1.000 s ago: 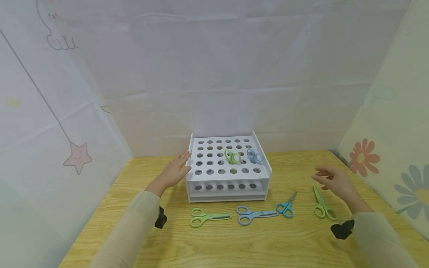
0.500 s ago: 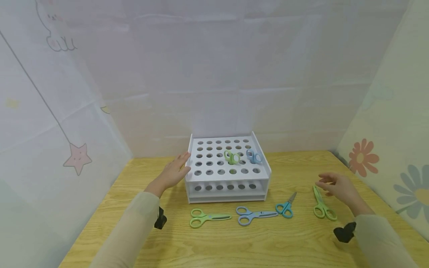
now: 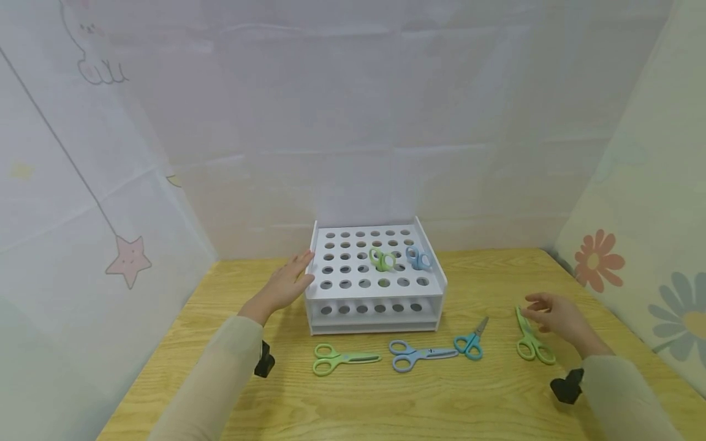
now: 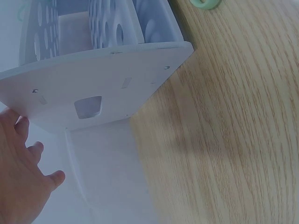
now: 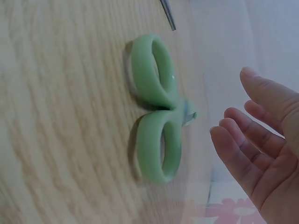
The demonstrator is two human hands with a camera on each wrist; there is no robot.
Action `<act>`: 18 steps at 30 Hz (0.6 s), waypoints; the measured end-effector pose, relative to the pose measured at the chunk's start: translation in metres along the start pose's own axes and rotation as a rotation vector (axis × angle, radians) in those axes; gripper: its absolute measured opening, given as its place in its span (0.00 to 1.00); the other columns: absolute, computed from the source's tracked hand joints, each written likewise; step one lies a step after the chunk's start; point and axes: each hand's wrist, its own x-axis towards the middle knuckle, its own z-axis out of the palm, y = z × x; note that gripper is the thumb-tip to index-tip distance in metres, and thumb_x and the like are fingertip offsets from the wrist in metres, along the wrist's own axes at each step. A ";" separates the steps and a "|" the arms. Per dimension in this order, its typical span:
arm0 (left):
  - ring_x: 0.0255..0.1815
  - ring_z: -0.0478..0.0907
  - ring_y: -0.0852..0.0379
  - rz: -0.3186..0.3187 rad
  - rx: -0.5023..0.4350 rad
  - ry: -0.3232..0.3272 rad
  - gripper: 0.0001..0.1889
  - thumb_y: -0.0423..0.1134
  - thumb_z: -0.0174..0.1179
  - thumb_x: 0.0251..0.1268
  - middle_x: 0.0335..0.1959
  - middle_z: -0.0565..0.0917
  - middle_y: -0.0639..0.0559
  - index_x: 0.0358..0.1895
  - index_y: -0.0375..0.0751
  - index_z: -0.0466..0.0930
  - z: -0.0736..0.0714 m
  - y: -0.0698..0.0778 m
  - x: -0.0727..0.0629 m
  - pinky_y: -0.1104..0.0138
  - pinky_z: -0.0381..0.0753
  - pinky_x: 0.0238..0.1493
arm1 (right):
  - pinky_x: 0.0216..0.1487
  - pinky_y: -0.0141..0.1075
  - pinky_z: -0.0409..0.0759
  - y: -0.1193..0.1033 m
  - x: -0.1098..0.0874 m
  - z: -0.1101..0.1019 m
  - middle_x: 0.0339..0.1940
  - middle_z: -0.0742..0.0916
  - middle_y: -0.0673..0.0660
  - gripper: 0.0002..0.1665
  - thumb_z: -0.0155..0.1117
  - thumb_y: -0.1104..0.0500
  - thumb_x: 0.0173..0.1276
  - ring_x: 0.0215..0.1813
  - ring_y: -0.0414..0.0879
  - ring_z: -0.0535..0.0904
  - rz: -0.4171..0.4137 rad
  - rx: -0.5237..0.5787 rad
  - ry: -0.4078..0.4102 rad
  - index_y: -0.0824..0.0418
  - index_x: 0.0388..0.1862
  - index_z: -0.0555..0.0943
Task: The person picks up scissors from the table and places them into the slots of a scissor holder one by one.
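My left hand (image 3: pixel 283 286) touches the left side of a white rack (image 3: pixel 375 291) with rows of round holes, fingers extended along its top edge. The left wrist view has those fingertips at the edge of the rack's side panel (image 4: pixel 107 84). Over the blade end of a pair of green scissors (image 3: pixel 532 343), at the right of the table, hovers my right hand (image 3: pixel 562 318). Its fingers are loosely bent with nothing between them. The right wrist view shows the handle loops of these green scissors (image 5: pixel 156 149) on the wood, apart from the fingers.
Light green scissors (image 3: pixel 347 357), blue scissors (image 3: pixel 421 353) and small teal scissors (image 3: pixel 470 343) lie in front of the rack on the wooden table (image 3: pixel 386 410). Green-handled scissors (image 3: pixel 382 260) and blue-handled scissors (image 3: pixel 418 257) stand in rack holes. A pale cloth wall (image 3: pixel 353 122) rises behind.
My right hand has come down and slightly nearer, to a place right over the green scissors' blades. The left hand keeps its place at the rack, and the scissors have not moved.
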 end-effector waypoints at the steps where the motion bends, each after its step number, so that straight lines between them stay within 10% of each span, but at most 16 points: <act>1: 0.71 0.41 0.42 0.000 0.001 -0.001 0.29 0.47 0.40 0.71 0.72 0.50 0.48 0.72 0.43 0.50 0.000 0.000 0.000 0.42 0.42 0.64 | 0.31 0.40 0.81 0.001 0.000 0.000 0.44 0.78 0.72 0.35 0.59 0.53 0.66 0.37 0.56 0.80 0.004 -0.002 -0.008 0.79 0.59 0.64; 18: 0.71 0.41 0.41 0.009 0.014 0.000 0.29 0.46 0.40 0.71 0.72 0.50 0.48 0.72 0.42 0.49 0.001 -0.003 0.001 0.42 0.42 0.64 | 0.28 0.39 0.78 0.016 0.002 0.005 0.37 0.82 0.64 0.34 0.62 0.54 0.63 0.29 0.48 0.77 0.085 -0.031 -0.103 0.81 0.54 0.66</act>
